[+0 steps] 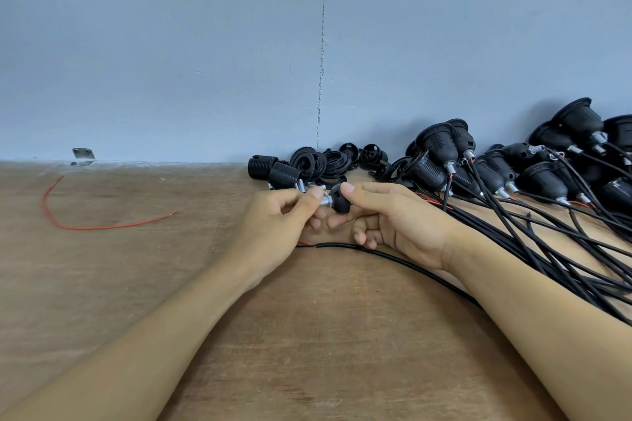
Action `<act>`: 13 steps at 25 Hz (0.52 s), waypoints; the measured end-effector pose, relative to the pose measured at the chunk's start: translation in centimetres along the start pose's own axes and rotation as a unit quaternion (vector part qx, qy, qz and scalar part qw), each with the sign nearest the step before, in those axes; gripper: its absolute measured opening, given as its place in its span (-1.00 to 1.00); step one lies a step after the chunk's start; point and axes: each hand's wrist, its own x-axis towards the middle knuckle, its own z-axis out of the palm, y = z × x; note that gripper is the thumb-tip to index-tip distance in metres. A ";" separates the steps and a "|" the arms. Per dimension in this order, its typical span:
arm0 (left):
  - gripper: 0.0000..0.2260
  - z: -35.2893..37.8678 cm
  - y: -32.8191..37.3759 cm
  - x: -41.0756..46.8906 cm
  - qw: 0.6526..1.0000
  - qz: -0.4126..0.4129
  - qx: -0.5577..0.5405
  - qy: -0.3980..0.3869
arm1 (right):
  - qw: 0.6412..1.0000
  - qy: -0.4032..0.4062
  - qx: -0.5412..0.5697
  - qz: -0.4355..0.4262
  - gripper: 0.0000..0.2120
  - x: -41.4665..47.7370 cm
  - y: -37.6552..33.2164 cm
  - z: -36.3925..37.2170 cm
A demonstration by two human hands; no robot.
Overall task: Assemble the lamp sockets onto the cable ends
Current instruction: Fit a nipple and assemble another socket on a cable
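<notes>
My right hand pinches a small black socket cap between thumb and fingers. My left hand grips the silver threaded nipple that sticks out of the cap's left side. Both hands hover just above the wooden table. A loose black cable lies beneath them, its red-wired end by my left palm. Loose black socket parts sit just behind my hands against the wall.
A heap of assembled black sockets with cables fills the right side, the cables running toward the right edge. A loose red wire lies at the left. A small metal bracket sits at the wall's foot.
</notes>
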 end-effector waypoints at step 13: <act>-0.88 0.3 1.0 -0.9 0.978 0.143 0.142 0.048 | 0.997 0.018 -0.067 0.015 -0.59 0.2 -0.1 -0.2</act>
